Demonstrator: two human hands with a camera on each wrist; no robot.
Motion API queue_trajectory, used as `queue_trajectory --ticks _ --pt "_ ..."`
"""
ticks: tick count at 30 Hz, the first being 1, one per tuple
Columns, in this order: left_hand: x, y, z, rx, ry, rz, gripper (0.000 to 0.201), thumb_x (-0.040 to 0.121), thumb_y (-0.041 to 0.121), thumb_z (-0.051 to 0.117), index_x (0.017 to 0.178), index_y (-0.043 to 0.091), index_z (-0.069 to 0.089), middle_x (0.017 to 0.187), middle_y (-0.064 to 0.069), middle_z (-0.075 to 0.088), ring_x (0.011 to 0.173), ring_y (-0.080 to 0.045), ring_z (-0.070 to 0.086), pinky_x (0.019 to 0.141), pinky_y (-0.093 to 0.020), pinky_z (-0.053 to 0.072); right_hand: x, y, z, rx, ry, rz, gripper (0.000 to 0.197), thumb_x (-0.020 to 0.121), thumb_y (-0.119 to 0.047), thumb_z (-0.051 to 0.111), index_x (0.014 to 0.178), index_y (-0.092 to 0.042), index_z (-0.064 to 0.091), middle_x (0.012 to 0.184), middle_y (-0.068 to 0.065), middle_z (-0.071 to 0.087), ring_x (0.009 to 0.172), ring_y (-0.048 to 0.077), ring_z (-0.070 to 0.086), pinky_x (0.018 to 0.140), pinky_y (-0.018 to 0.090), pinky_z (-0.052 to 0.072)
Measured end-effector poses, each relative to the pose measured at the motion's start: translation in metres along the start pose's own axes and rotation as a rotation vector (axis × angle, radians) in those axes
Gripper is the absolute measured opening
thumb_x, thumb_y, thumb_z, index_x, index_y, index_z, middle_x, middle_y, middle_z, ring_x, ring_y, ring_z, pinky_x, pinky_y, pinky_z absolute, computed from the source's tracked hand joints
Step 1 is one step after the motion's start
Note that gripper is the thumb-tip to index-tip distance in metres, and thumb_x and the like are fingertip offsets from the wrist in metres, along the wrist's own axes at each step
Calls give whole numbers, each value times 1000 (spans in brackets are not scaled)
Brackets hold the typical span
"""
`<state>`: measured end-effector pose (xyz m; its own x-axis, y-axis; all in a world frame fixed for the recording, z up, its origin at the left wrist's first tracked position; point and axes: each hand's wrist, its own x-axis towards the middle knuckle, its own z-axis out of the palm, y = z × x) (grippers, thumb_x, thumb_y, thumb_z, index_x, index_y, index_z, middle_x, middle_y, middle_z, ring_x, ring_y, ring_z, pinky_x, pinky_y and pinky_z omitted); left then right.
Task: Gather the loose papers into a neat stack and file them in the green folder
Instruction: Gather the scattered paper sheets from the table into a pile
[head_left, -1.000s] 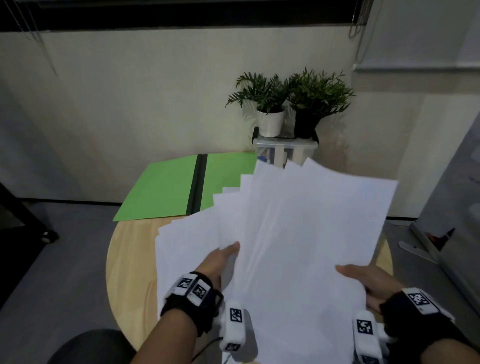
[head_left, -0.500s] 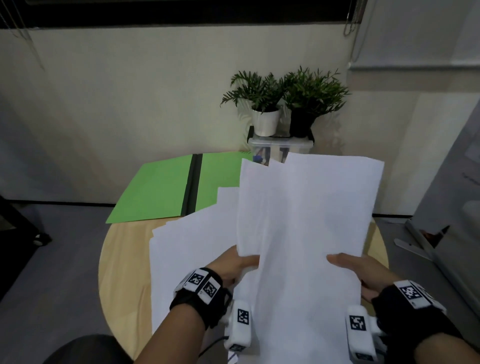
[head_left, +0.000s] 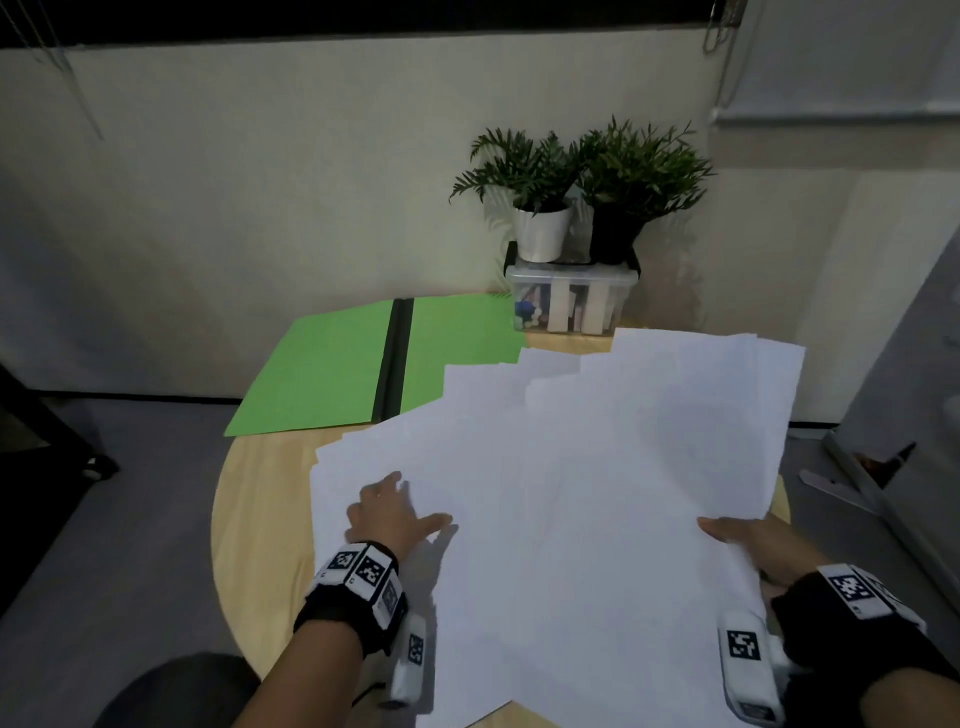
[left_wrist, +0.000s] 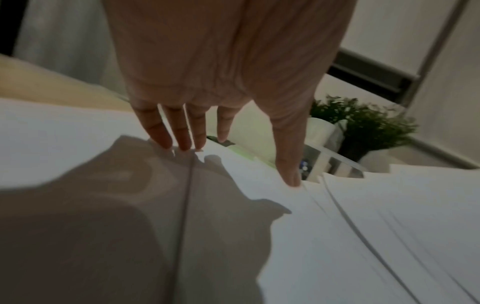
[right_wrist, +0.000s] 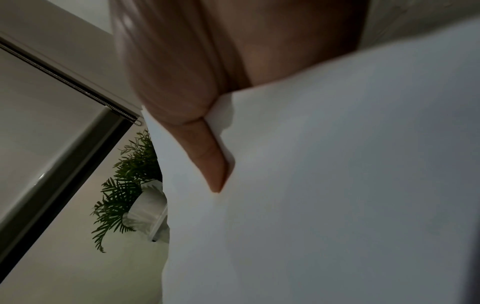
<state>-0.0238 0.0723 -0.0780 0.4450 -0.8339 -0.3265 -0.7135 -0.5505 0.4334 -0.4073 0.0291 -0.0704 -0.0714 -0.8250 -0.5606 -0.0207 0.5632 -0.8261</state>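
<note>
Several white papers lie fanned across the round wooden table, their far corners overlapping the open green folder with its dark spine. My left hand rests flat on the left sheets, fingers straight and spread, and its fingertips touch the papers. My right hand grips the right edge of the papers, thumb on top. In the right wrist view the thumb presses onto the papers; the fingers beneath are hidden.
A clear plastic box stands at the table's far edge, right of the folder, with a white-potted plant and a black-potted plant on top. A wall runs behind. Grey floor surrounds the table; a dark chair edge sits near me.
The raised bundle has come down and spread out flat on the table. My left hand let go of it and now lies flat on the left sheets; the right hand keeps its grip.
</note>
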Motion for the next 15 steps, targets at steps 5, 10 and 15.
queue_trajectory --ticks 5,10,15 --pt "2 -8 4 -46 -37 -109 98 62 45 82 138 8 32 137 -16 30 123 -38 45 93 -43 46 -12 -4 5 50 -23 -9 32 81 3 60 112 5 62 108 27 68 102 46 63 97 64 41" --pt "4 -5 3 -254 -54 -189 84 67 23 82 132 6 31 133 -18 42 114 -38 54 77 -40 47 -14 -1 9 63 -38 0 17 81 1 62 97 1 67 95 23 73 94 43 64 94 62 44" --pt "6 -13 11 -640 -40 -201 64 77 9 73 128 6 35 116 -15 56 100 -30 58 87 -37 47 -16 -2 11 77 -65 -26 21 77 2 66 97 0 67 95 24 74 83 42 70 89 61 48"
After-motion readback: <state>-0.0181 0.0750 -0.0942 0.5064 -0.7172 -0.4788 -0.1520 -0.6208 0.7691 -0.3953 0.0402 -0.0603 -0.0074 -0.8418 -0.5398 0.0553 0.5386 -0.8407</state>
